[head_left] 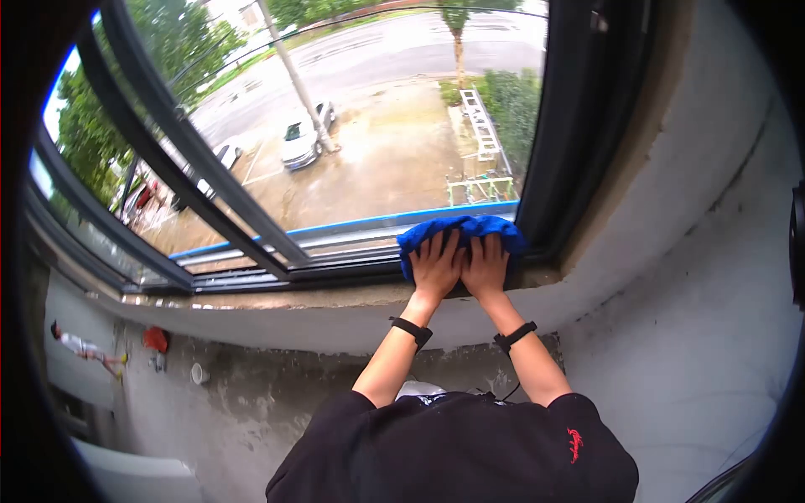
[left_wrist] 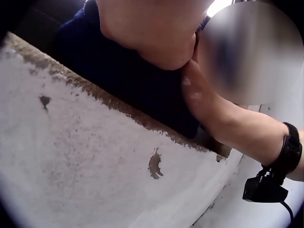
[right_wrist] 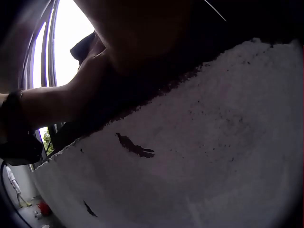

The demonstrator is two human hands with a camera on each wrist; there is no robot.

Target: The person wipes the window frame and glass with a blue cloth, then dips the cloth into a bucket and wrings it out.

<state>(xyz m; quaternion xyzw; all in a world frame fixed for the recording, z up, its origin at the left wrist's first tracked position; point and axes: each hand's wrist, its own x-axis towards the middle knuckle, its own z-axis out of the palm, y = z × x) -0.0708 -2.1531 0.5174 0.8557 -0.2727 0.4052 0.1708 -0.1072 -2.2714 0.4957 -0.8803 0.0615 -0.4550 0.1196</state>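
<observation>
A blue cloth [head_left: 461, 225] lies bunched at the right-hand bottom corner of the window, over the track and sill. My left hand [head_left: 438, 267] presses on it with fingers spread and pointing toward the glass. Right beside it, my right hand [head_left: 485, 264] rests on the same cloth, its fingers also extended. The two hands meet near the thumbs. In the left wrist view the cloth [left_wrist: 128, 80] looks dark and reaches the rough sill edge, and the fingertips are hidden. The right wrist view is too dark to show the fingers.
Dark sliding window frames [head_left: 235, 193] stand to the left, above a rough sill [head_left: 352, 297]. A grey wall [head_left: 671, 243] rises at the right. On the floor far left are a white bucket [head_left: 199, 374], a red item [head_left: 155, 339] and another person [head_left: 84, 348].
</observation>
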